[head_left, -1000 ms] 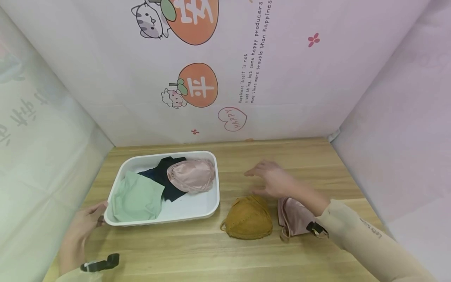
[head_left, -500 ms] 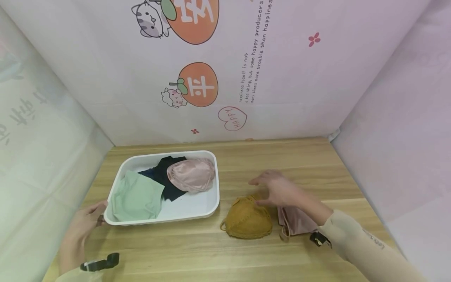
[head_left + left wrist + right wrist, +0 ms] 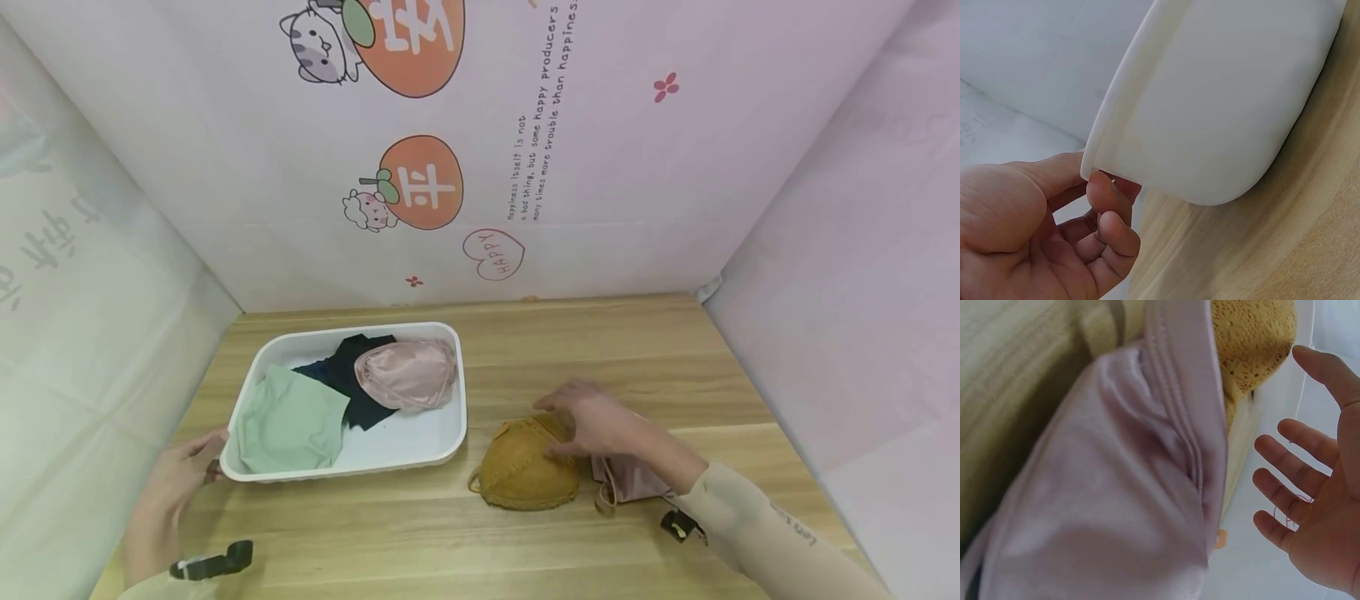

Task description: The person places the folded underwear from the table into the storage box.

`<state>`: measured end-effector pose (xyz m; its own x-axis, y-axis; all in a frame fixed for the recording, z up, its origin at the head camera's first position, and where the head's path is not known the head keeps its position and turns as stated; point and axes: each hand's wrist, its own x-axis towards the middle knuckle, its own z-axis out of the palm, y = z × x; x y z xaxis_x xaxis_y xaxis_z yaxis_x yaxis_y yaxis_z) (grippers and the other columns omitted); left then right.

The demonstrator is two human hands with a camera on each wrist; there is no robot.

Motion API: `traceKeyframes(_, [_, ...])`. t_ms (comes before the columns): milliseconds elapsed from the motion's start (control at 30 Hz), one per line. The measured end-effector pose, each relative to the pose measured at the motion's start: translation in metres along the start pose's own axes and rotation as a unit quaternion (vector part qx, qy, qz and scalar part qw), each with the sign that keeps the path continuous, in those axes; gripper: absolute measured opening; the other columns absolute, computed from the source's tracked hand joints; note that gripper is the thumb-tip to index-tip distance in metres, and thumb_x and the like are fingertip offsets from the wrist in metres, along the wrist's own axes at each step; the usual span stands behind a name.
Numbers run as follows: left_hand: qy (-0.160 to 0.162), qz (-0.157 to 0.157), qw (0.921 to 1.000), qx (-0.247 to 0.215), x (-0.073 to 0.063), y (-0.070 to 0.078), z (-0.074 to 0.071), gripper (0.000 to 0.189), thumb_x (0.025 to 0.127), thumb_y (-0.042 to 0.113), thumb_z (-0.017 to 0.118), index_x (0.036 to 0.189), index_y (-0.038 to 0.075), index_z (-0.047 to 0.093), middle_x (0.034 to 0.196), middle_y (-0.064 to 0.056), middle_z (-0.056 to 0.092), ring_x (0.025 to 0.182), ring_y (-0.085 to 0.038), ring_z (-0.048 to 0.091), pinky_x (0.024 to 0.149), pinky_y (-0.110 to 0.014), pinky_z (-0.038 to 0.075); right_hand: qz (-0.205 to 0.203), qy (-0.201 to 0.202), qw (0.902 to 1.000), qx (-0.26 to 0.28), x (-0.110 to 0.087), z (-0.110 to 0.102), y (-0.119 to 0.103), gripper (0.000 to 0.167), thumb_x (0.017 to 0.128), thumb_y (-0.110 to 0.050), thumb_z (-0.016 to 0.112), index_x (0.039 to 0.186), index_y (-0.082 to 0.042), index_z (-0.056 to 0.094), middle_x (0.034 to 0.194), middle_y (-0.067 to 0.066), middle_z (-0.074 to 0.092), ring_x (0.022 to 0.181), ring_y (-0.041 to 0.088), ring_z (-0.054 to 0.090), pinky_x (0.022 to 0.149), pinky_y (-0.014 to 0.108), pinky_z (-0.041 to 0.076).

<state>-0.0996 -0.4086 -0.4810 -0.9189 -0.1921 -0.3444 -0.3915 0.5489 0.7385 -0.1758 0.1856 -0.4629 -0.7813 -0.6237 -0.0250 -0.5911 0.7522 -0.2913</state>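
Observation:
My left hand [image 3: 177, 479] pinches the near left corner of a white plastic tray [image 3: 390, 454]; in the left wrist view its thumb and fingers hold the rim [image 3: 1124, 94]. My right hand [image 3: 600, 421] hovers with spread fingers over the back right side of a folded mustard bra [image 3: 525, 471]; a gap between them shows in the right wrist view. Right of that bra lies a folded pink satin bra [image 3: 632, 481], partly hidden by my right forearm. In the right wrist view, the pink satin [image 3: 1104, 506] fills the foreground.
Inside the tray lie a pale green folded garment [image 3: 292, 421], a black garment [image 3: 347, 367] and another pink satin bra [image 3: 408, 373]. The wooden table [image 3: 420, 542] is enclosed by printed fabric walls [image 3: 600, 208] at the back and sides.
My right hand has moved a little toward me and right, closer to the mustard bra. My left hand and the tray have stayed in place.

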Motion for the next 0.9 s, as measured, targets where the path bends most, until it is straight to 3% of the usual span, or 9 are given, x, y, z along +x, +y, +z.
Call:
traceKeyframes(167, [0.0,0.0,1.0,0.006,0.0,0.0,0.0,0.067,0.107,0.046,0.039,0.146,-0.008,0.04,0.095,0.01,0.067,0.081,0.0,0.063,0.074,-0.02,0.058,0.015,-0.035,0.9992,0.008,-0.001,0.007,0.0,0.074,0.076,-0.06,0.079,0.137,-0.024,0.06,0.135,0.004,0.061,0.133,0.034,0.051,0.112,0.056,0.042])
traceKeyframes(433, [0.001,0.005,1.0,0.002,-0.001,0.0,0.001,0.068,0.106,0.047,0.039,0.145,-0.009,0.041,0.093,0.011,0.066,0.08,0.0,0.063,0.074,-0.02,0.058,0.0,-0.066,0.9978,-0.004,-0.005,0.011,0.0,0.081,0.071,-0.065,0.079,0.139,-0.024,0.059,0.138,0.007,0.059,0.136,0.039,0.046,0.118,0.064,0.03])
traceKeyframes(733, [0.001,0.003,0.9999,0.01,0.0,-0.001,0.001,0.07,0.106,0.048,0.039,0.145,-0.009,0.041,0.093,0.01,0.066,0.08,0.0,0.062,0.073,-0.019,0.058,-0.021,-0.081,0.996,-0.032,-0.006,0.02,0.004,0.084,0.068,-0.068,0.08,0.137,-0.024,0.06,0.133,0.002,0.061,0.129,0.03,0.05,0.108,0.064,0.038])
traceKeyframes(900, [0.001,-0.001,0.9998,0.018,0.001,0.0,0.0,0.069,0.106,0.049,0.038,0.145,-0.008,0.041,0.095,0.009,0.067,0.08,0.0,0.062,0.073,-0.019,0.058,-0.024,-0.079,0.9961,-0.029,-0.005,0.023,0.003,0.083,0.069,-0.066,0.08,0.138,-0.024,0.059,0.133,0.001,0.059,0.132,0.03,0.048,0.113,0.063,0.036])
